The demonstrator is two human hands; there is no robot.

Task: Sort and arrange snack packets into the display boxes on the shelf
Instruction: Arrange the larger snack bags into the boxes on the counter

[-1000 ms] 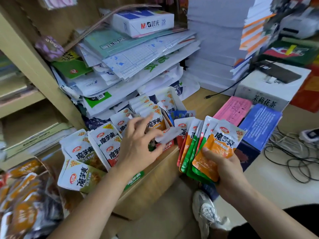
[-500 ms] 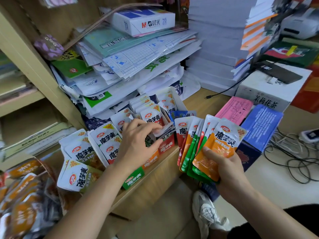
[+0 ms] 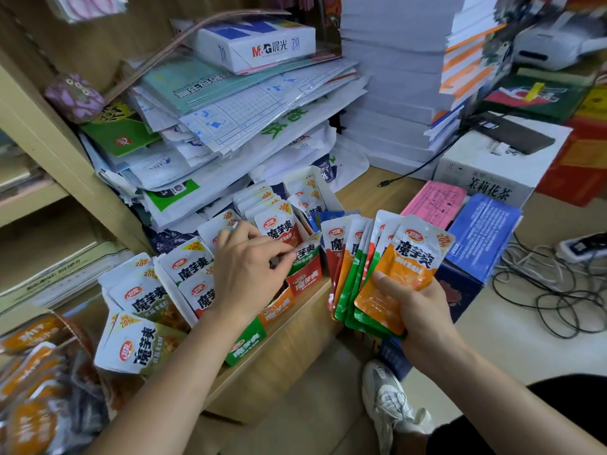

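Now the left hand (image 3: 249,270) has dropped from splayed to fingers curled down among packets in the red box (image 3: 303,274), apparently seating one. Right hand (image 3: 414,310) still grips the packet fan (image 3: 377,274), well right of those fingers, so more sorting remains.

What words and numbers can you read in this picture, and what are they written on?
"M&G 晨光" and "70": white and blue paper ream box atop the stacked papers.
"茉莉花茶": white cardboard carton at right.
"魔芋爽" and "20%": front orange snack packet fanned in the right hand.
"魔芋爽": red display box by the left hand.
Pink sheet, blue sheet: print too small.
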